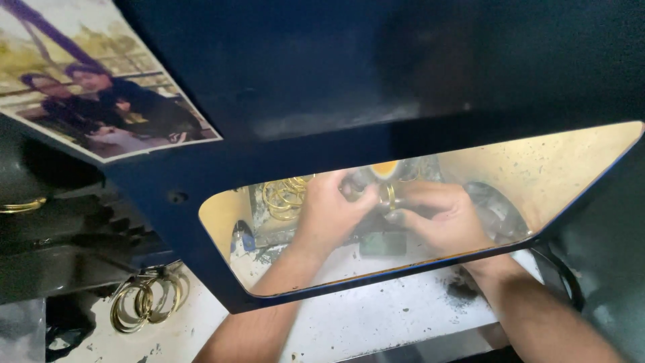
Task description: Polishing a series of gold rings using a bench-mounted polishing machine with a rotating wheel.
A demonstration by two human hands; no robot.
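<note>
Access: both forearms passed under lower edge of dark blue guard panel (376, 81) w/ clear window (571, 175); gap between panel edge and white worktop (376, 323) was low.
Inside: left hand (332, 212) and right hand (440, 218) met close at gold bangle (390, 195); little room between them.
Obstacles behind left hand: heap of gold rings (282, 195).
Right side: black cable (561, 272) at panel corner, near right wrist.
Outside, left: bunch of gold rings (144, 302) on worktop, well apart from arms; bare worktop between forearms.

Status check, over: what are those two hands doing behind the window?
Left hand and right hand pinch a gold ring. Loose gold rings behind. Dark hood hides the rest.
</note>
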